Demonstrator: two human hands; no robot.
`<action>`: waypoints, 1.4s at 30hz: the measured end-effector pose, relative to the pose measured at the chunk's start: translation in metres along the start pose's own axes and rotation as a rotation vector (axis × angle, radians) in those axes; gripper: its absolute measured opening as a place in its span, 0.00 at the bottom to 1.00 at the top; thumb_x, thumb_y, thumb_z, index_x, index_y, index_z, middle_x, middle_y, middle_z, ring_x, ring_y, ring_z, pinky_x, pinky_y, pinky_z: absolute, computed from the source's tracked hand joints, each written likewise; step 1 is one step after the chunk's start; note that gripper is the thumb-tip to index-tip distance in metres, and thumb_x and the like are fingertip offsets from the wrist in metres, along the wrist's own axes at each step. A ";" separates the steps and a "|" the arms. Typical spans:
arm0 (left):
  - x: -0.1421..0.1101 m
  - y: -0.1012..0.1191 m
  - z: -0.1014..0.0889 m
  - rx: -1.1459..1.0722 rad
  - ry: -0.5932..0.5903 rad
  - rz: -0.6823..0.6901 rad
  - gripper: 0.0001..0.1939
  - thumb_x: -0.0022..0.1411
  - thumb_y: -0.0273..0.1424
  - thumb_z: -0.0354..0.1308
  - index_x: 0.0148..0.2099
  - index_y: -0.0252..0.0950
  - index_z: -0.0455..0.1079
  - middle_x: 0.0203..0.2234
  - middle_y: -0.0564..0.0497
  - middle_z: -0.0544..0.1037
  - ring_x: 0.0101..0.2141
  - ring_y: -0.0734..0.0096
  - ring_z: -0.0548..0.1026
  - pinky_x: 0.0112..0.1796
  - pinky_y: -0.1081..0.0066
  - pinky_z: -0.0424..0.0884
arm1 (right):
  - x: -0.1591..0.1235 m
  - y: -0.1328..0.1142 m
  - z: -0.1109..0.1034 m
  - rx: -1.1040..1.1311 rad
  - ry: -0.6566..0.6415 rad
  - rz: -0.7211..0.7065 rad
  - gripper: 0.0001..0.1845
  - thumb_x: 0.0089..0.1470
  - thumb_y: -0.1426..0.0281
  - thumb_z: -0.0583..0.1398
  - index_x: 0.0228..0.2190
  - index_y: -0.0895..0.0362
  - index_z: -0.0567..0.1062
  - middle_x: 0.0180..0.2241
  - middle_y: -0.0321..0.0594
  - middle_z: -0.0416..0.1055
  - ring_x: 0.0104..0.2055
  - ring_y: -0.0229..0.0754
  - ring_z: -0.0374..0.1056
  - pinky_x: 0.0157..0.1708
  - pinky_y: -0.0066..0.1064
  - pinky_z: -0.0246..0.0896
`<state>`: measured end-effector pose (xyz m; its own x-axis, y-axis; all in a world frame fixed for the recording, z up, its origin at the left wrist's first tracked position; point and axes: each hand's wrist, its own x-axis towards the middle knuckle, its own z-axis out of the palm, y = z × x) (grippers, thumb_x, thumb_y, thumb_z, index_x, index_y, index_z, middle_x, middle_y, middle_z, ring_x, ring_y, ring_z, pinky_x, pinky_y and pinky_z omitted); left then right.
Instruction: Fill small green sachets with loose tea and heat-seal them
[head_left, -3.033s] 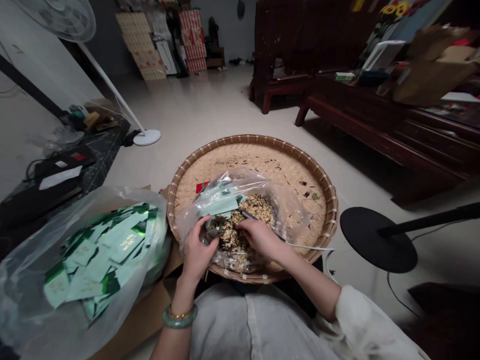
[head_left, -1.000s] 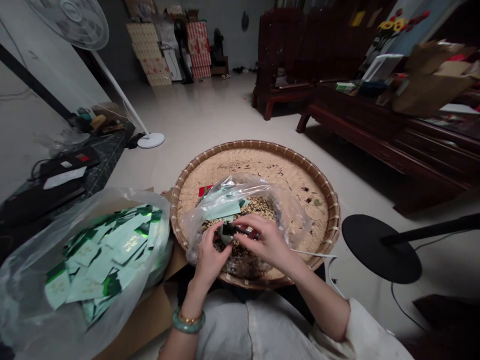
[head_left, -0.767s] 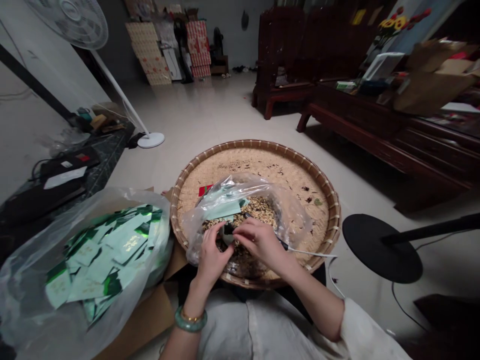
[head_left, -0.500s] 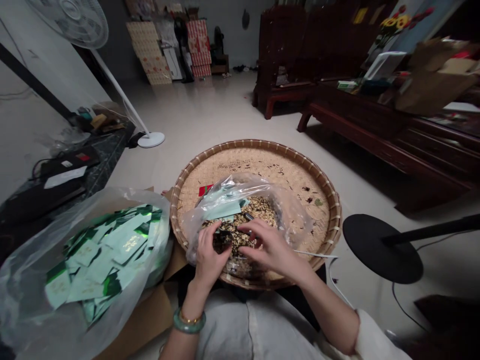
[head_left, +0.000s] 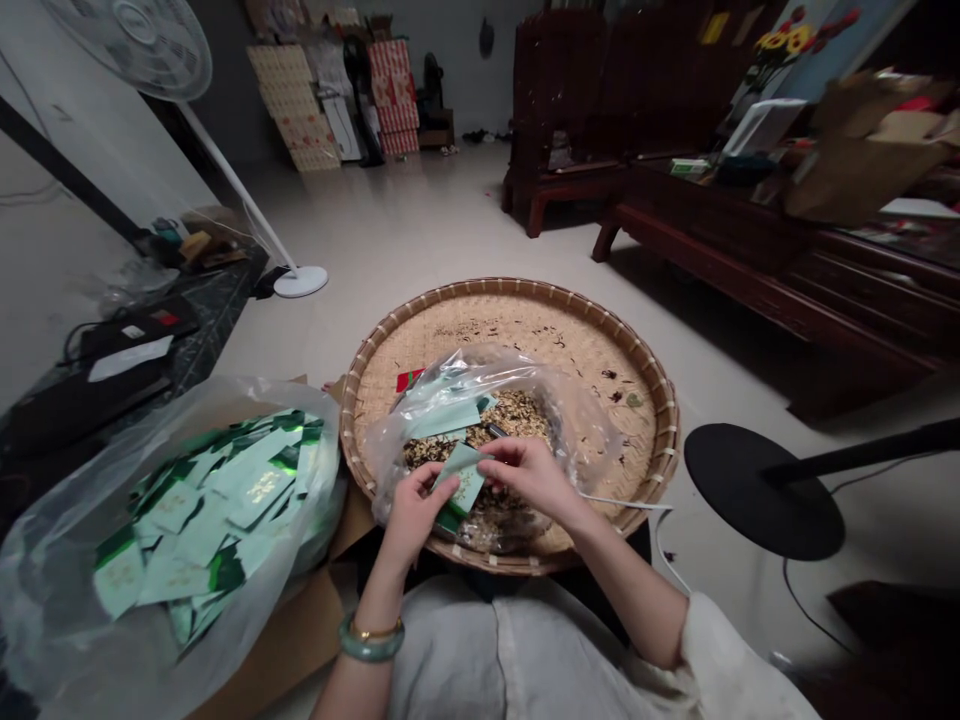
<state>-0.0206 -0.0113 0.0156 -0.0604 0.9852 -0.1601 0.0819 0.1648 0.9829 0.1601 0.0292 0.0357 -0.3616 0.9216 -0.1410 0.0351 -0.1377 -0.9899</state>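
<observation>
The mint-green packet is held at the lower centre of the frame, above the dry mix in the clear bag on the woven tray. Its left side is pinched by the nearly closed fingers of the left hand; its upper right corner is pinched by those of the right hand. The packet is judged light, thin, flexible and slightly slippery; edge holds are advised.

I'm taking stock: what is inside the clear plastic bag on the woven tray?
The bag holds a loose mix of pale and dark bits, with pale green packets at its left. Whatever lies beneath them or behind the right hand is covered.
</observation>
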 end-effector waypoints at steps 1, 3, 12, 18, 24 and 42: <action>0.000 0.001 0.002 -0.068 0.004 -0.055 0.15 0.48 0.40 0.64 0.33 0.33 0.74 0.23 0.53 0.77 0.25 0.71 0.73 0.27 0.74 0.68 | 0.001 0.001 -0.001 0.042 -0.007 0.015 0.12 0.44 0.64 0.65 0.31 0.58 0.78 0.19 0.32 0.71 0.19 0.33 0.65 0.21 0.26 0.65; -0.001 0.002 0.006 -0.189 0.013 -0.133 0.18 0.45 0.42 0.67 0.32 0.33 0.73 0.21 0.54 0.76 0.22 0.74 0.72 0.25 0.76 0.67 | 0.004 0.002 -0.002 0.102 -0.004 0.037 0.15 0.41 0.61 0.67 0.31 0.59 0.78 0.18 0.32 0.71 0.19 0.33 0.65 0.20 0.25 0.65; 0.002 0.000 0.013 -0.330 0.127 -0.181 0.21 0.44 0.44 0.67 0.32 0.31 0.75 0.21 0.52 0.78 0.24 0.72 0.74 0.27 0.75 0.68 | 0.008 0.004 -0.001 0.212 0.017 0.119 0.19 0.34 0.59 0.69 0.27 0.59 0.77 0.17 0.30 0.70 0.17 0.31 0.63 0.20 0.24 0.64; 0.000 0.003 0.016 -0.297 -0.015 -0.242 0.23 0.44 0.42 0.68 0.40 0.32 0.75 0.23 0.52 0.79 0.23 0.69 0.76 0.26 0.73 0.71 | 0.010 0.009 0.000 0.158 0.036 0.096 0.18 0.35 0.58 0.69 0.25 0.60 0.76 0.18 0.31 0.70 0.17 0.31 0.63 0.19 0.25 0.63; 0.000 0.009 0.015 -0.409 0.010 -0.316 0.25 0.42 0.41 0.69 0.41 0.31 0.73 0.22 0.51 0.79 0.23 0.67 0.78 0.23 0.73 0.72 | 0.003 0.019 -0.022 -0.238 0.190 -0.134 0.15 0.51 0.62 0.60 0.38 0.58 0.75 0.33 0.41 0.75 0.33 0.41 0.70 0.35 0.35 0.68; 0.002 0.010 0.008 -0.502 0.017 -0.310 0.25 0.39 0.34 0.72 0.40 0.30 0.72 0.26 0.48 0.80 0.25 0.68 0.78 0.23 0.75 0.74 | -0.014 0.016 -0.048 -0.404 0.151 0.118 0.27 0.52 0.58 0.58 0.49 0.61 0.70 0.27 0.38 0.70 0.23 0.37 0.63 0.22 0.28 0.59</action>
<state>-0.0116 -0.0076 0.0241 -0.0228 0.8930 -0.4495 -0.4232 0.3987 0.8136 0.2107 0.0321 0.0207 -0.1940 0.9550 -0.2243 0.4396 -0.1198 -0.8902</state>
